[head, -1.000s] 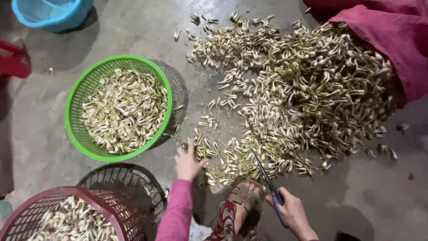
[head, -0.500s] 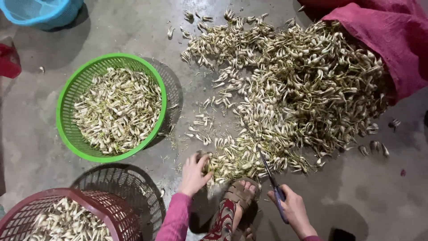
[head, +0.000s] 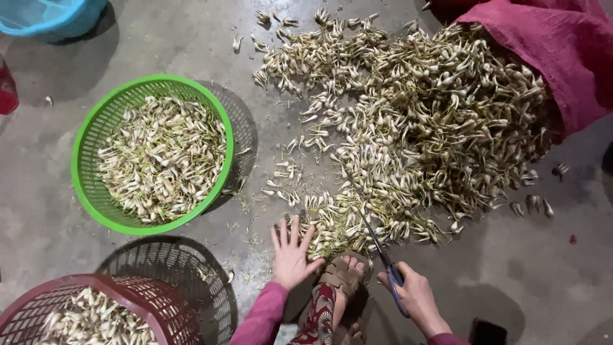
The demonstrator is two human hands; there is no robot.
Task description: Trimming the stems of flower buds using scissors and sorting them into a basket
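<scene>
**Sorting small bulbs on a concrete floor**

Head view: a wide pile of pale bulbs (head: 408,121) spread over the grey floor (head: 51,211), spilling from a red mesh sack (head: 549,57) at its far right edge. Left hand (head: 290,252) released, fingers splayed flat, touching the near edge of the pile. Right hand (head: 415,297) clenched around the blue handles of scissors (head: 383,262), blades pointing up into the pile's near edge. A sandalled foot (head: 345,278) planted between both hands, toes touching the pile. Left of the pile, a green basket (head: 86,137) half filled with bulbs; nearer, left of the pile's near edge, a dark red basket (head: 137,300) also holding bulbs, a black basket (head: 179,268) just behind it. A blue tub (head: 51,16) well left of the pile's far edge.

Likely risks: scissor tips near the spread left fingers and bare toes, so a nick from a hasty snip; loose bulbs at the pile's edge crushed underfoot or scattered further across the floor.
</scene>
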